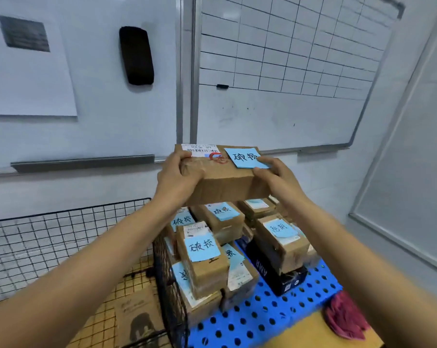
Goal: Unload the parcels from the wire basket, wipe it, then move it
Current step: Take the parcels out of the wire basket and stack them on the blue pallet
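Up, parcel (227, 184), blue note (246, 158) reading 破损

Both forearms are bare from the lower frame edge, at seven and five o'clock, up to the left hand (177, 177) and right hand (279, 180), likewise bare.

Box between both hands (220, 177) is matte brown cardboard with glossy tape; below them, black wire basket (167, 267), blue perforated plastic pallet (262, 312).
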